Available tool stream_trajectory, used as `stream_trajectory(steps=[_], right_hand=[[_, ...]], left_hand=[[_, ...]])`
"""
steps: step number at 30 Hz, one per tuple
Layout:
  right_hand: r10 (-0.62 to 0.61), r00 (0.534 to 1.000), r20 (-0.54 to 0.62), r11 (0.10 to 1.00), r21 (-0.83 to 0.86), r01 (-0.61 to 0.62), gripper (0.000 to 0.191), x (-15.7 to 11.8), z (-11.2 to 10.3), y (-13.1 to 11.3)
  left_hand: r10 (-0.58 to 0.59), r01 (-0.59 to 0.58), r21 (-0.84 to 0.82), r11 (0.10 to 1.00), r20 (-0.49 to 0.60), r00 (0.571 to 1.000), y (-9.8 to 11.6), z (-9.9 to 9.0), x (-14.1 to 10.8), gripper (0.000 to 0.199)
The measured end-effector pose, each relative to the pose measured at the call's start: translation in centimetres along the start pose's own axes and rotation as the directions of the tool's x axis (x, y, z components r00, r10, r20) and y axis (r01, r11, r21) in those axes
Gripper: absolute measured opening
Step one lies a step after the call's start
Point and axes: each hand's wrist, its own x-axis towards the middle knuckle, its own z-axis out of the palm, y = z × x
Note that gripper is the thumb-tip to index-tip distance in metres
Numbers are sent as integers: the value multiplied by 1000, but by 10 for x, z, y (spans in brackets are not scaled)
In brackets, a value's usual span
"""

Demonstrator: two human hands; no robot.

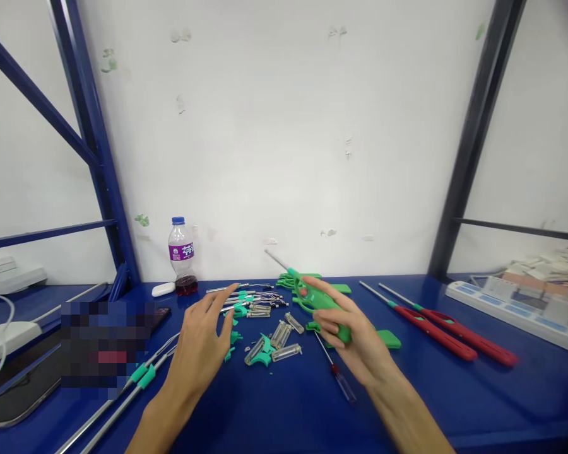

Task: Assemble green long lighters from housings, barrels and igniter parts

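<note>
My right hand [343, 321] grips the body of a green long-necked lighter [319, 299], whose metal tube points up and to the left. To the left, my left hand [203, 334] is held over the blue table with its fingers apart and nothing in them. Clear plastic cartridges [286, 352] and small teal plastic pieces [261, 358] lie between the hands. Metal tubes with wires [260, 297] are grouped behind them. Below my right hand lies a screwdriver [343, 383] with a clear purplish handle. More green casings [389, 339] lie beside and behind that hand.
Two red lighters [435, 331] lie at the right, near a white power strip [515, 315]. A bottle [182, 258] and a white case [163, 289] stand at the back left. Long metal rods with teal clips [146, 376] and a phone [23, 391] are at the left.
</note>
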Motion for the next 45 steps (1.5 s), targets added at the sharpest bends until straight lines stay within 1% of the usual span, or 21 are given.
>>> stream_trajectory(steps=[2,4,8,14,17,20,22,25,27,28,31,33,34,36,37,38,40,42,43,44,45], right_hand=[[-74,997,-4,994,-81,74,57,-2,0,-1],[-97,995,0,985,-145,96,51,-2,-1,-2],[-127,992,-16,970,-211,121,39,-1,-4,-5],[-122,992,-8,971,-209,118,72,-2,-9,-10],[-136,990,-42,971,-206,125,72,-2,-10,-10],[-99,994,-47,970,-229,86,66,-2,-9,-9],[-128,990,-49,959,-261,111,63,-2,-9,-9],[-203,979,-32,927,-327,182,71,-2,-9,-11],[-199,980,24,911,-364,194,78,-3,-9,-12],[-189,981,45,909,-370,192,78,-4,-9,-12],[-168,985,47,916,-362,174,63,-8,-4,-12],[-205,978,27,912,-358,201,57,-12,2,-15],[-256,966,22,896,-369,246,57,-14,3,-17],[-389,921,10,822,-447,352,57,-16,2,-26],[-444,896,1,766,-519,381,56,-17,-3,-33],[-474,880,-9,702,-607,372,56,-18,-12,-41],[-460,886,-60,574,-781,245,61,-19,-37,-58],[-381,912,-152,441,-897,34,67,-21,-72,-74],[-310,934,-177,327,-943,-71,60,-22,-90,-81],[-234,951,-204,180,-970,-164,52,-23,-107,-87],[-192,954,-230,58,-973,-223,49,-25,-122,-91]], left_hand=[[47,-45,-42,998,52,997,3,1,-1,38],[105,-100,-58,993,80,991,7,-1,-1,36],[134,-131,-47,990,79,988,13,-5,1,34],[151,-147,-63,987,78,985,10,-2,0,33],[154,-148,-78,986,81,985,8,0,-1,33],[150,-142,-86,986,89,985,8,1,-2,33],[144,-135,-88,987,102,984,9,1,-3,33],[134,-123,-89,988,126,983,9,0,-3,33],[127,-116,-89,989,138,982,9,0,-2,34],[125,-113,-89,990,142,982,9,-1,-2,34],[120,-108,-87,990,148,982,10,-1,-2,35],[121,-109,-82,991,149,982,11,-1,-2,35],[122,-111,-81,991,148,981,12,-1,-2,36],[126,-115,-82,990,149,981,12,-1,-2,36],[128,-116,-85,990,151,980,12,-1,-2,36],[130,-117,-89,989,154,980,12,-2,-1,36],[131,-115,-103,988,160,978,12,-1,-1,36],[129,-110,-119,987,164,978,13,0,-1,36],[127,-107,-127,986,167,978,13,0,0,36],[125,-104,-133,986,169,978,13,1,0,36],[124,-101,-136,986,170,978,13,2,0,36]])
